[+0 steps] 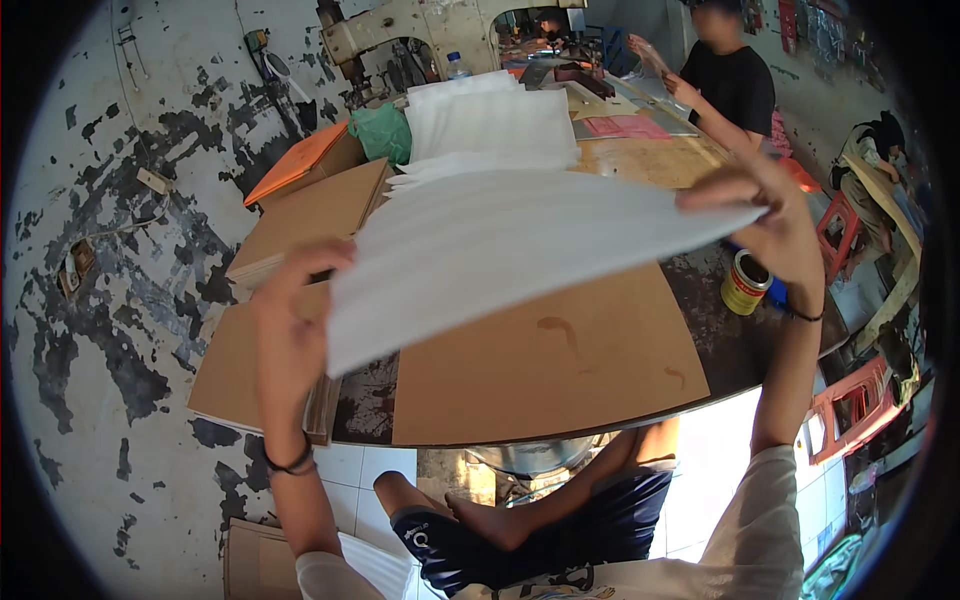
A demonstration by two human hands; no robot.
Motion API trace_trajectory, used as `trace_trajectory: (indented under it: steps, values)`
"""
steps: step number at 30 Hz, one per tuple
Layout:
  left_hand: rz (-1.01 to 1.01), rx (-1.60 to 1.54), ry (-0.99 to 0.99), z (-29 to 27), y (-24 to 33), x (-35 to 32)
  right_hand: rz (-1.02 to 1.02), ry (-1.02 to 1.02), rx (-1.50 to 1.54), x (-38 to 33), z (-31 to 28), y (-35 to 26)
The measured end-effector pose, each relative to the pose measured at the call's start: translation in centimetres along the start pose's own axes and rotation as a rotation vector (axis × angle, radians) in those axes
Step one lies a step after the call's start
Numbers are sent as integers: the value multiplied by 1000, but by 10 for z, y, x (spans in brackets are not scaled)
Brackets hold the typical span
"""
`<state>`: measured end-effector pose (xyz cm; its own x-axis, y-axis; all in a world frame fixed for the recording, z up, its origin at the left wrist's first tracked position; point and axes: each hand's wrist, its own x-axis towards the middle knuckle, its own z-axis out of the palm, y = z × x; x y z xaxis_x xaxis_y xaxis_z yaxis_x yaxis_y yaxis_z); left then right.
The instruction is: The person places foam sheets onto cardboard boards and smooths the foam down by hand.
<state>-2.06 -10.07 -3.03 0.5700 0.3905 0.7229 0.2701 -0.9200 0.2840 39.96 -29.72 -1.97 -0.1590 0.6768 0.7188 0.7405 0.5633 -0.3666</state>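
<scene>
A thin white foam sheet [500, 255] is held up at a slant above the table, stretched between my two hands. My left hand [295, 305] grips its left edge, fingers over the upper corner. My right hand [765, 215] pinches the right-hand corner between thumb and fingers, slightly blurred. Beneath the sheet lies a flat brown cardboard piece [545, 370] with a couple of wet-looking smears on it. The foam hides the cardboard's far part. Close to my right wrist stands an open yellow can [745, 285] with dark contents.
Cardboard stacks [315, 215] stand along the left, near a green plastic bag [382, 132]. More white foam sheets [490, 125] are piled behind. Beyond stands a large sewing-type machine [410, 35]. A co-worker in a black shirt [735, 85] is at far right, above red stools [855, 405].
</scene>
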Motion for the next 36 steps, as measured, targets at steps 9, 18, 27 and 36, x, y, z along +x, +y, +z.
trace_trajectory:
  steps: [9,18,27,36]
  values:
    - [-113,-25,-414,41,7,-67,295,-515,-9,-5,13,-9]
    - [-228,-16,-437,50,-5,-80,198,-817,196,-2,24,-7]
    - [-293,-84,-385,43,-11,-89,229,-906,140,-1,39,-12]
    - [-283,-82,-376,44,-22,-92,256,-1012,160,0,42,-10]
